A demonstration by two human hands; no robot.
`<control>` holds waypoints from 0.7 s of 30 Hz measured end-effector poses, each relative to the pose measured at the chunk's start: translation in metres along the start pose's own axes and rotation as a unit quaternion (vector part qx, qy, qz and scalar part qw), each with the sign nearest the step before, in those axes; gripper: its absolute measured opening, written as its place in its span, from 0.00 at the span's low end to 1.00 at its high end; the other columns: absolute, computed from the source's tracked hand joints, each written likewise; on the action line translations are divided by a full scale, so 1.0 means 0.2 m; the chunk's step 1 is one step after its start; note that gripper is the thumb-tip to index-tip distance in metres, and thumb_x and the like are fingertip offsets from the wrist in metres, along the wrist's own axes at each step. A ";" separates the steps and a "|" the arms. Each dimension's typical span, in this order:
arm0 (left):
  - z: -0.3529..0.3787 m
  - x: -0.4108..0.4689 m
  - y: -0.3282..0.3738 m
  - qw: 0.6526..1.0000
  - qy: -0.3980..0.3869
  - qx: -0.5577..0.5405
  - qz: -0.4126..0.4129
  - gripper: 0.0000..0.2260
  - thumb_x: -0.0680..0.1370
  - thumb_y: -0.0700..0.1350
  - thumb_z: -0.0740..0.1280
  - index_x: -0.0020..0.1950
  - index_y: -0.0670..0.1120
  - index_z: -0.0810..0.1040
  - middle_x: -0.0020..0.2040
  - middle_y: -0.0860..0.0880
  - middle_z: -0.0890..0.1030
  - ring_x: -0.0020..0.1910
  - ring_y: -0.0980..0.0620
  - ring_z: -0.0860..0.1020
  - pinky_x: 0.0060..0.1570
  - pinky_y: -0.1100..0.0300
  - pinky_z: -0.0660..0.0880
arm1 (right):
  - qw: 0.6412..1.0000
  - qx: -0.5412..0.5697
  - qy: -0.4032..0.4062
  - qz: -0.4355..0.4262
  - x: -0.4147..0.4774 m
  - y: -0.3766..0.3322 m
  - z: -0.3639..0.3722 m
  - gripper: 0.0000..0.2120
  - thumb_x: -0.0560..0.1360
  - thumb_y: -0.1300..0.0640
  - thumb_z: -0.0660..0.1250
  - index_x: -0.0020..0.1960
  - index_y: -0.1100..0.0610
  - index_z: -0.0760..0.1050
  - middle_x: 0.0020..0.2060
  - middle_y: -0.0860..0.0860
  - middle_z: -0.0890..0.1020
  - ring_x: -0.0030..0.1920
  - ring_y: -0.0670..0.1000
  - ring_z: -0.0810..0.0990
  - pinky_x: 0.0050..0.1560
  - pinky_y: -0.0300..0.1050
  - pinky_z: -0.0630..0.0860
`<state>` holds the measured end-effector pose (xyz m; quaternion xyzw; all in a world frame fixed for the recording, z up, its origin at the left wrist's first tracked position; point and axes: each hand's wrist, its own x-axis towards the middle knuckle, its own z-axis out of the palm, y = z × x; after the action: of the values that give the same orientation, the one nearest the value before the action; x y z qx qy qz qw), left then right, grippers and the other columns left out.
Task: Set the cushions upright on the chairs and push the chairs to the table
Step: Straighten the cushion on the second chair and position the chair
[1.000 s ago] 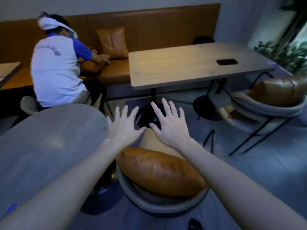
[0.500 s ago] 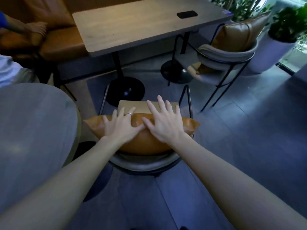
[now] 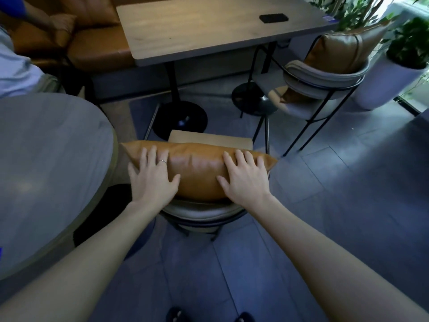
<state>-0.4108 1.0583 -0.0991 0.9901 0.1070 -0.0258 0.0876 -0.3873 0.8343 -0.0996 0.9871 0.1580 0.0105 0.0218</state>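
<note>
A tan leather cushion (image 3: pixel 197 170) stands on its edge on the near chair (image 3: pixel 202 214), leaning against the grey curved backrest. My left hand (image 3: pixel 152 180) lies flat on its left half and my right hand (image 3: pixel 246 180) on its right half, fingers spread and reaching over the top edge. The chair's pale seat (image 3: pixel 209 139) shows beyond the cushion. The chair stands a short way back from the wooden table (image 3: pixel 209 31). A second chair (image 3: pixel 325 75) at the table's right corner holds another tan cushion (image 3: pixel 343 52), upright.
A grey round table (image 3: pixel 46 170) sits close on my left. A person (image 3: pixel 16 66) sits at the far left by the tan bench (image 3: pixel 92 43). A black phone (image 3: pixel 274 18) lies on the wooden table. White planters (image 3: pixel 390 82) stand at the right.
My hands came down from the air onto the cushion, then slid apart from its middle to its two ends. The view has tilted down and moved closer to the chair.
</note>
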 end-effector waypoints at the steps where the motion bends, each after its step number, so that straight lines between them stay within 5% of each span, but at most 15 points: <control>1: 0.00 -0.04 -0.01 1.000 0.000 -0.005 -0.010 0.34 0.79 0.58 0.65 0.81 0.50 0.57 0.83 0.44 0.54 0.82 0.41 0.49 0.75 0.33 0.53 | 1.000 0.000 0.018 -0.010 -0.02 -0.03 -0.01 0.29 0.77 0.40 0.65 0.70 0.59 0.75 0.60 0.61 0.80 0.59 0.64 0.78 0.55 0.59 0.72; 9: 0.10 -0.21 -0.08 0.975 -0.016 -0.133 -0.174 0.38 0.77 0.60 0.68 0.80 0.47 0.56 0.77 0.41 0.65 0.73 0.37 0.67 0.64 0.38 0.71 | 0.990 0.113 0.082 -0.027 -0.20 -0.21 0.08 0.15 0.76 0.47 0.71 0.46 0.59 0.75 0.38 0.56 0.82 0.37 0.62 0.82 0.32 0.48 0.67; 15: 0.23 -0.17 -0.15 0.892 -0.069 -0.344 -0.285 0.47 0.72 0.60 0.75 0.82 0.48 0.52 0.77 0.41 0.68 0.70 0.36 0.72 0.64 0.43 0.74 | 0.974 0.169 -0.024 0.149 -0.36 -0.18 0.24 0.18 0.82 0.40 0.60 0.45 0.55 0.67 0.45 0.54 0.82 0.47 0.61 0.83 0.36 0.49 0.66; 18: 0.28 -0.13 -0.15 0.858 -0.054 -0.415 -0.299 0.48 0.72 0.55 0.77 0.82 0.46 0.51 0.78 0.42 0.66 0.74 0.38 0.69 0.68 0.46 0.69 | 0.918 0.286 -0.031 0.273 -0.38 -0.18 0.31 0.20 0.81 0.40 0.64 0.55 0.57 0.66 0.54 0.57 0.81 0.53 0.64 0.82 0.41 0.51 0.68; 21: 0.34 -0.11 -0.15 0.846 -0.058 -0.441 -0.292 0.50 0.72 0.53 0.77 0.83 0.47 0.47 0.80 0.43 0.63 0.76 0.39 0.66 0.72 0.47 0.66 | 0.792 0.439 -0.033 0.423 -0.34 -0.16 0.40 0.35 0.75 0.39 0.71 0.70 0.57 0.61 0.65 0.60 0.75 0.61 0.66 0.78 0.52 0.56 0.76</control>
<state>-0.4414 1.0713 -0.1687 0.7666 0.3863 -0.0580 0.5096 -0.4603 0.8392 -0.1813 0.8585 -0.2882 -0.0849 -0.4156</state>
